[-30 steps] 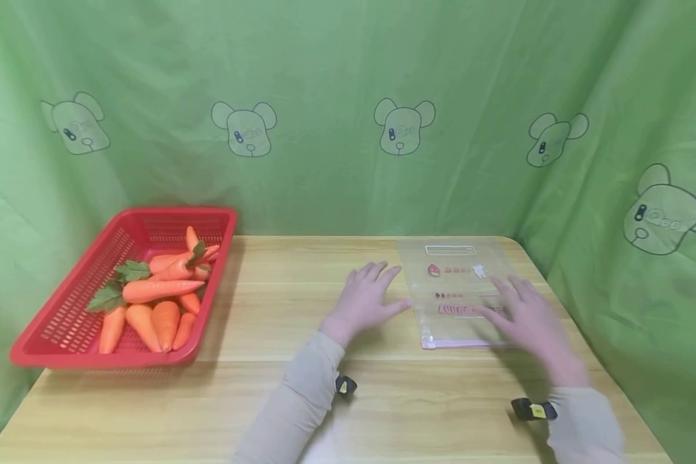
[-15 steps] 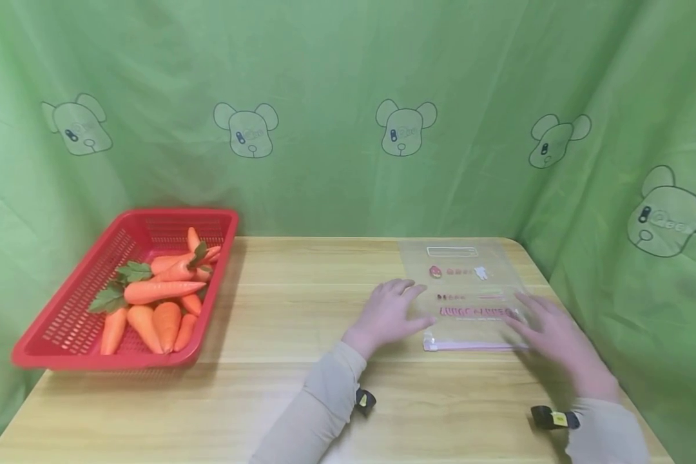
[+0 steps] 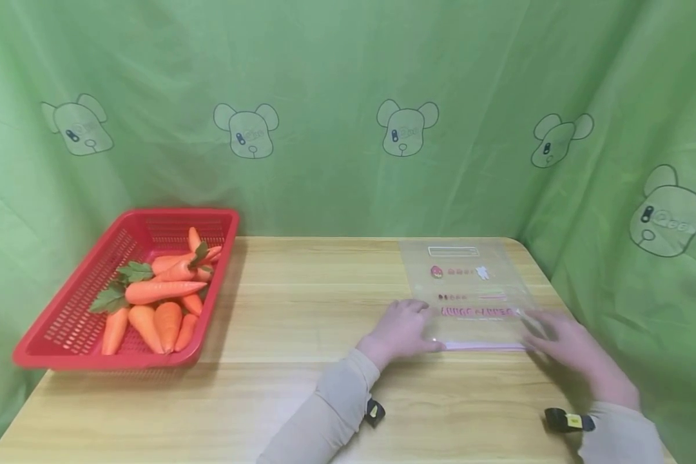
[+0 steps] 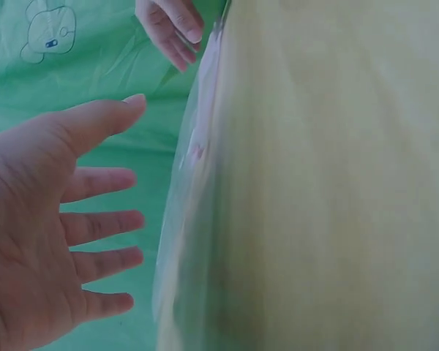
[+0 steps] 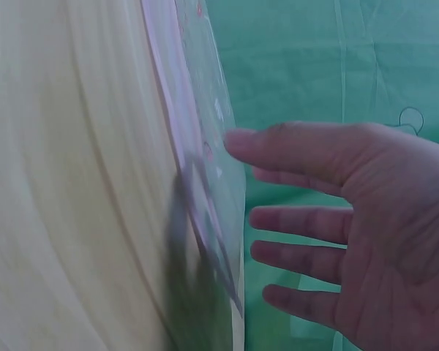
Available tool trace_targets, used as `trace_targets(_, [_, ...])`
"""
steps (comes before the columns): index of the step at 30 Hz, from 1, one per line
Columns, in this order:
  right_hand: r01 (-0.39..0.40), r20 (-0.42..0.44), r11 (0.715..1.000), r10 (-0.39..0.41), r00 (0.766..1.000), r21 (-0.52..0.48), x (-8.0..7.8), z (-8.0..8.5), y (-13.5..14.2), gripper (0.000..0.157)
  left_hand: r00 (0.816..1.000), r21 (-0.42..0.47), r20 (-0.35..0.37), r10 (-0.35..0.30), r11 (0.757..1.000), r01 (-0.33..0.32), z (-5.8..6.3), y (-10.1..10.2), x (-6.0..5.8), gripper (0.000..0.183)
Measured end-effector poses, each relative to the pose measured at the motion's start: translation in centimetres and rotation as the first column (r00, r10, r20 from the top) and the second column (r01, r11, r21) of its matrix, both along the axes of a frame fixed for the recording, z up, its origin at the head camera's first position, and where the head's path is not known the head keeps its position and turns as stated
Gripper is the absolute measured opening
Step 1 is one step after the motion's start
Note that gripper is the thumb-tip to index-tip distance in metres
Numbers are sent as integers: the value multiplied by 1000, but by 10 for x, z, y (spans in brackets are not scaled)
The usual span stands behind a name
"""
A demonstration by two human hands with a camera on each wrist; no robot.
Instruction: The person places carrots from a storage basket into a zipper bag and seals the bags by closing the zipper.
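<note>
A clear zip bag (image 3: 470, 328) with pink print and a pale purple zip edge lies flat at the right of the table. My left hand (image 3: 403, 332) is at the bag's near left corner, its thumb by the zip end; in the left wrist view its fingers (image 4: 102, 227) are spread and hold nothing. By the near right corner is my right hand (image 3: 565, 341). Seen in the right wrist view, the fingers of that hand (image 5: 300, 219) are extended just above the bag, with nothing between them and the thumb.
A red plastic basket (image 3: 29, 345) with several carrots (image 3: 165, 292), some with green leaves, stands at the table's left. The wooden table (image 3: 301, 283) reaches back to a green curtain (image 3: 325, 180) printed with bear heads, which also hangs along both sides.
Both hands have moved right and toward the near edge of the bag, the left one from beside the bag to its zip corner. The basket and bag have stayed in place.
</note>
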State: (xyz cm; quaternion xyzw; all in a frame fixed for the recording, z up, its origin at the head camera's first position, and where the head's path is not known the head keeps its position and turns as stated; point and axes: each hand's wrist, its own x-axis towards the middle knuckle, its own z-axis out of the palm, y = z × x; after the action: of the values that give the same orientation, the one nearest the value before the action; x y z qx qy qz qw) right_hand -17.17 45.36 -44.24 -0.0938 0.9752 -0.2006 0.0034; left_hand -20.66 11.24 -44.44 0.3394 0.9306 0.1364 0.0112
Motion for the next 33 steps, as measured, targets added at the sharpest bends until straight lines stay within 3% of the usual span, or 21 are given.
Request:
trace_targets(8, [11,44,1000,-11,999,4,0,-2,8,76,999,-45,37,-19,999,20,-2,6,7,69])
trace_targets(14, [-7,98,999,12,995,-54,2,-2,6,77,999,-88,30,-21,996,23,-3,8,9,62])
trace_targets(23, [-85,-9,996,85,996,-38,-3,-10,1,68,1000,-107,25,-17,994,19,-3,10,8,51])
trace_targets(33, [-55,18,998,55,998,-8,-3,-9,-3,54,999,-103,33,-18,995,21,-5,9,8,49])
